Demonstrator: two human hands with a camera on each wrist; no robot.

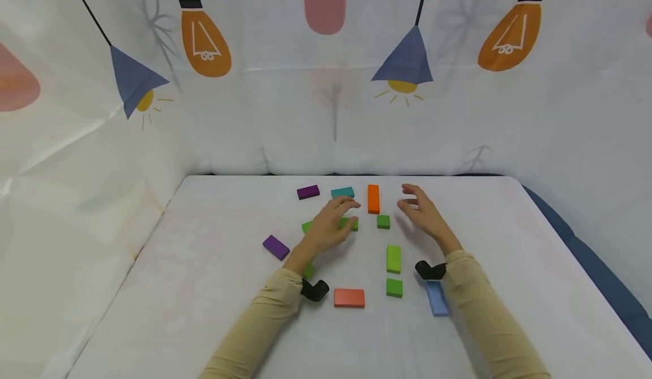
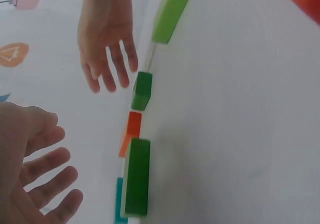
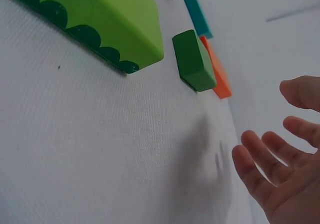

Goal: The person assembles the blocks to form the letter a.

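My left hand (image 1: 328,226) hovers over the table with loosely bent fingers and nothing in them. Under it a long green block (image 1: 349,224) partly shows, and a teal block (image 1: 342,192) lies just beyond the fingertips. My right hand (image 1: 423,212) is raised at the right, its fingers apart and holding nothing. Nearest to it are an upright-pointing orange block (image 1: 373,199) and a small green block (image 1: 384,222). In the right wrist view a light green block (image 3: 115,24) with dark scalloped edging lies close to the camera.
Around the hands lie two purple blocks (image 1: 276,248), a light green block (image 1: 394,259), a small green block (image 1: 394,288) and a red-orange block (image 1: 349,298). A blue block (image 1: 437,298) sits partly beneath the right forearm. White printed sheets (image 1: 285,119) hang behind the table.
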